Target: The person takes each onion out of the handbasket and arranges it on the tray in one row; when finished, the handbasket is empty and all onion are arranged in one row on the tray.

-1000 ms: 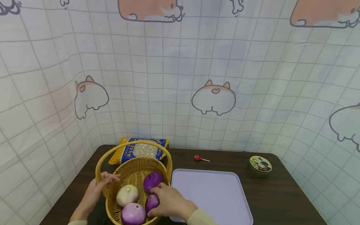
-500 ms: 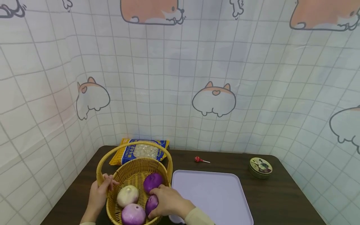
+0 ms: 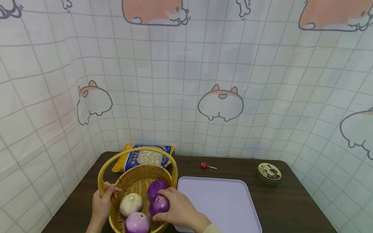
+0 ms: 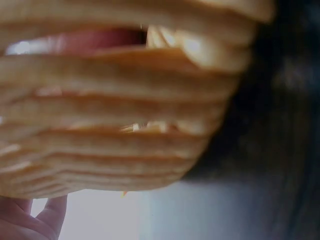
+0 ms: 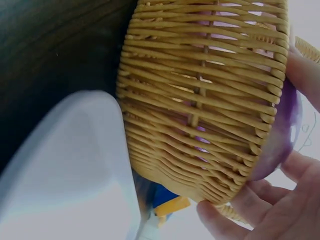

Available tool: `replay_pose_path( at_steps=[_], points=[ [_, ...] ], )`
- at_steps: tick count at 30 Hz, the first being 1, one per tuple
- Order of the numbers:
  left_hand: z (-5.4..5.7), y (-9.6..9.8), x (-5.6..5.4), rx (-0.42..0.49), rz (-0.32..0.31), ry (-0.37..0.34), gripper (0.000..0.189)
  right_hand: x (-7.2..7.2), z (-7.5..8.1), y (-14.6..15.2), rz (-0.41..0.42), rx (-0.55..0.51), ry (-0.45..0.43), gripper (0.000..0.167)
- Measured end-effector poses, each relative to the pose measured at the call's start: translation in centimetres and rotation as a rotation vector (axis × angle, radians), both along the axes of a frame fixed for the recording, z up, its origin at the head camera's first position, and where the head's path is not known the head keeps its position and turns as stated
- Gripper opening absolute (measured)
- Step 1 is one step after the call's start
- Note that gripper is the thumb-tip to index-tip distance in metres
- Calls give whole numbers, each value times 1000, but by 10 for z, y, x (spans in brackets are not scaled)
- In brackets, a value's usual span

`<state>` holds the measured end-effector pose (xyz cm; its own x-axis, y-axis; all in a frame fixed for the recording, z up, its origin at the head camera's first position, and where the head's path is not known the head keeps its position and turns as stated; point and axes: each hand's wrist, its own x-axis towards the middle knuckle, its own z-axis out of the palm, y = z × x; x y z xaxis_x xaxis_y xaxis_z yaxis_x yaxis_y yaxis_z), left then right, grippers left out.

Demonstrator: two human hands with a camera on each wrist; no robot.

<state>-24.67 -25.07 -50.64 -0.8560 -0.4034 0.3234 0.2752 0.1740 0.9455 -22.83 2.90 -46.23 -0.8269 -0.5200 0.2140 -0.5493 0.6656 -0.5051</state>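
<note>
In the head view, a yellow wicker basket (image 3: 137, 170) with a tall hoop handle stands at the front left. My left hand (image 3: 100, 202) grips the foot of the handle at the basket's left rim. My right hand (image 3: 182, 207) reaches over the opposite rim and holds a glossy purple onion (image 3: 159, 205) between thumb and fingers. The right wrist view shows that onion (image 5: 280, 127) bulging above the woven rim. Inside the basket lie another purple onion (image 3: 155, 187), a white onion (image 3: 130, 204) and a pale purple onion (image 3: 138, 222). Basket weave (image 4: 100, 110) fills most of the left wrist view.
A pale lilac tray (image 3: 215, 200) lies right beside the basket on the dark wooden table (image 3: 291, 207). Behind the basket is a yellow and blue pasta bag (image 3: 150, 157). A red lollipop (image 3: 204, 165) and a round tin (image 3: 269, 173) sit farther back, before a patterned curtain (image 3: 186, 71).
My right hand has raised the purple onion slightly inside the basket. My left hand, with fingers stretched over the rim a second ago, has closed round the handle's foot.
</note>
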Motion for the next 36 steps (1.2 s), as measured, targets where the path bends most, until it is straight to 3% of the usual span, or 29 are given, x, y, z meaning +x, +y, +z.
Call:
replay_pose_path(
  at_steps=[10, 17, 25, 36],
  points=[
    [3, 1, 0, 25, 2, 23, 27, 0, -10, 2, -29, -260, -10, 71],
    [-1, 1, -1, -5, 5, -11, 26, 2, -14, 9, -37, -410, -48, 73],
    [-5, -1, 0, -3, 5, -5, 26, 1, -12, 24, -6, -406, -21, 70],
    [-3, -3, 0, -2, 6, 10, 26, -3, 0, 44, 28, -376, -61, 69]
  ],
)
